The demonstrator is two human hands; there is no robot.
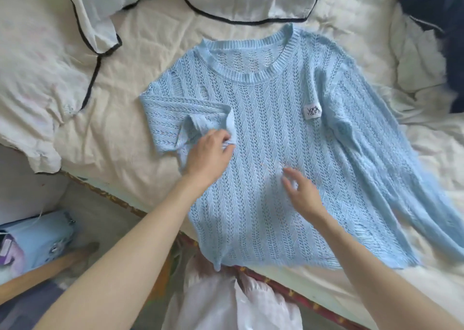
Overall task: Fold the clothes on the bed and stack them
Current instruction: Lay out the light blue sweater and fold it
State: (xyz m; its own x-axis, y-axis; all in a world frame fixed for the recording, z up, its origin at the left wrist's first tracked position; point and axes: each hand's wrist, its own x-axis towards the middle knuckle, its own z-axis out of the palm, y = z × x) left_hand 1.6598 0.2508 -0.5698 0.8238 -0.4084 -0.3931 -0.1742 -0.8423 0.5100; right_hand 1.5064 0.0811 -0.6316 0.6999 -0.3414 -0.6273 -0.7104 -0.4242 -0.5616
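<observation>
the light blue open-knit sweater (288, 159) lies flat on the cream bed sheet (120, 118), collar away from the fingertips; the left hand (208, 157) pinches its folded-in sleeve cuff (227, 128), the right hand (301, 191) hovers released, nearer the unfolded sleeve.

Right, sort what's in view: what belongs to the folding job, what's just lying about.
Job:
light blue knit sweater, flat on the bed sheet
left hand, pinching the folded-in sleeve
right hand, open over the sweater

Lying about:
white pillowcase with dark piping
dark navy cloth
</observation>
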